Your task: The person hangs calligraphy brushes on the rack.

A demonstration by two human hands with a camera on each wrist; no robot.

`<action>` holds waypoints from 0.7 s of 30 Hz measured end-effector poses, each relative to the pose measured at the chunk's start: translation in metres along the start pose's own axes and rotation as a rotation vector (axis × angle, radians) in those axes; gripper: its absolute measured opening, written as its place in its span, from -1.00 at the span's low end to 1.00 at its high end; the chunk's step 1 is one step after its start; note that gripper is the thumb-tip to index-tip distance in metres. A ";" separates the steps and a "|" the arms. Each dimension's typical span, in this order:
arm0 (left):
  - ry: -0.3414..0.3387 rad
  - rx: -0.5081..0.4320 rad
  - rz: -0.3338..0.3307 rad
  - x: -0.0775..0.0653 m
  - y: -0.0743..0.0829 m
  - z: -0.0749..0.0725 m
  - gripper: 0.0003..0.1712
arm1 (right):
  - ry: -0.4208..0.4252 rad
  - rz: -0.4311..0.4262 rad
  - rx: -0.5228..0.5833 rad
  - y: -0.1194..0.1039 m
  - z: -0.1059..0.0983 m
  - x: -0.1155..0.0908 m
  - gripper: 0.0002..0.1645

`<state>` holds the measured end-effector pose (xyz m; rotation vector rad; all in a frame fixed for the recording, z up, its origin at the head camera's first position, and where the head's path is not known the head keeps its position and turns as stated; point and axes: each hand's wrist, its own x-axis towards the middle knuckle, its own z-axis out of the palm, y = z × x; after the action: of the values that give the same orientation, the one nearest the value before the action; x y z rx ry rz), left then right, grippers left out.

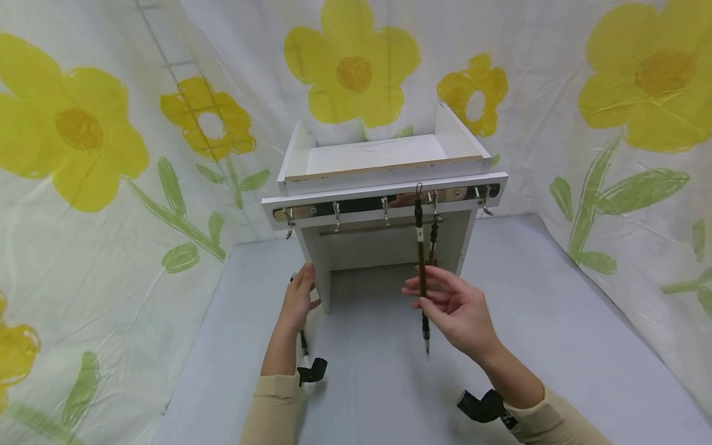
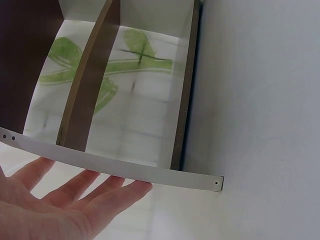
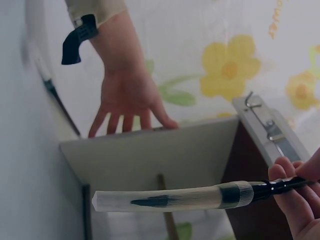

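Observation:
My right hand (image 1: pixel 458 312) pinches the dark shaft of a calligraphy brush (image 1: pixel 420 247), tip down. Its hanging loop is up at the hook rail (image 1: pixel 361 205), by the hook (image 1: pixel 434 199) second from the right. Just behind it a second brush (image 1: pixel 433 238) hangs beneath the rail, partly covered. A clear cap (image 3: pixel 112 201) sleeves the held brush's dark-tipped bristles in the right wrist view. With fingers spread and straight, my left hand (image 1: pixel 297 300) touches the outside of the left side panel (image 2: pixel 125 168) of the white shelf unit (image 1: pixel 378 154), thumb at its front edge.
Another brush (image 1: pixel 303 343) lies on the pale table (image 1: pixel 378 389), partly behind my left arm. Several metal hooks line the rail, including one at the far left (image 1: pixel 288 222). A flower-printed curtain (image 1: pixel 83 259) encloses the back and sides.

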<state>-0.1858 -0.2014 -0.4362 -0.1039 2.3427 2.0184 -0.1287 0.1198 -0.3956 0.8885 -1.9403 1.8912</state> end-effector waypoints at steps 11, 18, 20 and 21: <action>0.002 0.010 0.000 0.000 0.000 0.000 -0.21 | -0.033 0.062 0.019 0.003 0.006 -0.003 -0.38; 0.002 0.005 -0.006 0.000 -0.001 0.000 -0.21 | -0.040 0.037 0.040 0.006 0.012 -0.006 -0.39; 0.002 0.002 -0.008 0.001 -0.002 0.000 -0.21 | -0.042 0.055 0.041 0.007 0.013 -0.007 -0.39; 0.002 0.001 -0.009 0.001 -0.002 0.000 -0.21 | -0.044 0.064 0.040 0.007 0.014 -0.007 -0.40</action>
<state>-0.1866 -0.2018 -0.4383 -0.1165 2.3403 2.0136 -0.1247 0.1076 -0.4071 0.8961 -1.9852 1.9696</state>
